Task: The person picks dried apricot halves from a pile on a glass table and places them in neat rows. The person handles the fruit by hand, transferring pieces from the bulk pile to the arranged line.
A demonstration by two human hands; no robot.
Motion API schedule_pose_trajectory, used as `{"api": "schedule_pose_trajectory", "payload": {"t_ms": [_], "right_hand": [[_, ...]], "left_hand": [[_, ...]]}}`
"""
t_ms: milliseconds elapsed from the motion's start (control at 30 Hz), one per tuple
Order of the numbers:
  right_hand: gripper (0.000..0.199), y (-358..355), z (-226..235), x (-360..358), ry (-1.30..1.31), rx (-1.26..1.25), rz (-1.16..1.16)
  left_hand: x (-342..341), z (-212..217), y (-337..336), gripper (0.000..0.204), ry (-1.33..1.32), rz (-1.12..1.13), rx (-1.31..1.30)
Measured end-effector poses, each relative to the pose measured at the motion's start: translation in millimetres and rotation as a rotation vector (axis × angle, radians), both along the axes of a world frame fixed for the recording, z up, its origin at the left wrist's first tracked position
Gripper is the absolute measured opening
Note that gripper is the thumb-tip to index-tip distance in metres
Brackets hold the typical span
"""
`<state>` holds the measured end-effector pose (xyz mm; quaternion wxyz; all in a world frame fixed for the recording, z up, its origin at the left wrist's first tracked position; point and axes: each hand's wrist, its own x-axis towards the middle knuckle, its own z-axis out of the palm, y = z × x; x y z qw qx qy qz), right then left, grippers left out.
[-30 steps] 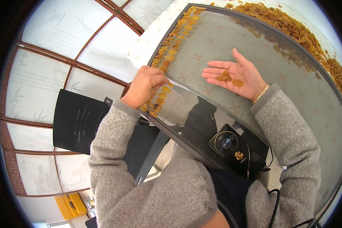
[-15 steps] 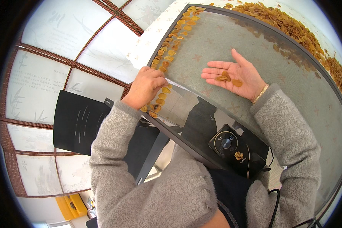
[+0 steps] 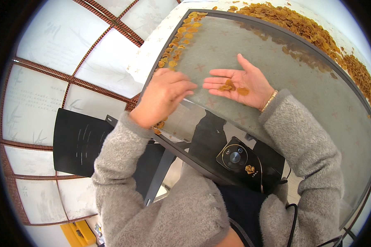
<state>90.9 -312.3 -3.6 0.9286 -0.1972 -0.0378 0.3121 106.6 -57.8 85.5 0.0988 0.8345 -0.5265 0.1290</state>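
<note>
My right hand [image 3: 251,84] is held palm up over a glass-topped table [image 3: 276,111], its fingers stretched out. A few amber-brown dried slices [image 3: 226,85] rest on its palm and fingers. Just left of it, my left hand [image 3: 167,95] is above the table's left edge with its fingers slightly bent and pointing toward the right fingertips. It is a little blurred, and no slice shows in it. Rows of similar slices [image 3: 178,44] line the left border of the glass, partly hidden behind my left hand.
A large heap of dried slices [image 3: 292,20] lies beyond the table's far edge on a pale patterned cloth [image 3: 146,53]. At the near edge is a black panel with a round dial [image 3: 235,156]. A black chair [image 3: 80,142] stands at left, before a lattice screen [image 3: 33,94].
My left hand has lifted off the row of slices and moved right, its fingers uncurling from a pinch. My right palm still carries its slices. The whole view has shifted slightly.
</note>
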Motion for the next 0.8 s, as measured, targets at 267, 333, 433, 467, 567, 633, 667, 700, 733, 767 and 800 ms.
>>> {"api": "schedule_pose_trajectory", "payload": {"t_ms": [267, 333, 433, 467, 567, 633, 667, 700, 733, 767, 800], "right_hand": [[0.088, 1, -1, 3, -0.023, 0.011, 0.014], [0.088, 2, -1, 3, -0.033, -0.006, 0.01], [0.086, -2, -8, 5, -0.067, -0.021, 0.01], [0.084, -2, -8, 5, -0.065, -0.017, 0.016], [0.083, 1, -6, 4, -0.033, -0.013, 0.009], [0.083, 2, -6, 4, -0.027, 0.002, 0.008], [0.083, 2, -7, 4, -0.036, 0.018, 0.01], [0.083, 2, -7, 4, -0.044, 0.033, 0.013], [0.084, 1, -6, 4, -0.034, 0.023, 0.01], [0.086, 3, -4, 3, -0.024, 0.015, 0.011], [0.087, 4, -3, 3, -0.014, 0.006, 0.012]], "left_hand": [[10, -20, -61, 0.021, 0.045, -0.075, -0.022], [15, -24, -71, 0.018, 0.083, -0.037, -0.002], [17, -24, -82, 0.012, 0.143, 0.0, 0.009], [17, -24, -83, 0.011, 0.162, 0.014, 0.01], [21, -30, -82, 0.007, 0.345, 0.049, -0.101], [20, -32, -81, 0.007, 0.417, 0.107, -0.138], [20, -31, -81, 0.007, 0.453, 0.134, -0.156], [19, -30, -81, 0.007, 0.517, 0.166, -0.185], [17, -27, -81, 0.007, 0.581, 0.197, -0.213], [16, -25, -79, 0.008, 0.643, 0.234, -0.242], [16, -23, -76, 0.008, 0.652, 0.238, -0.261]]}}
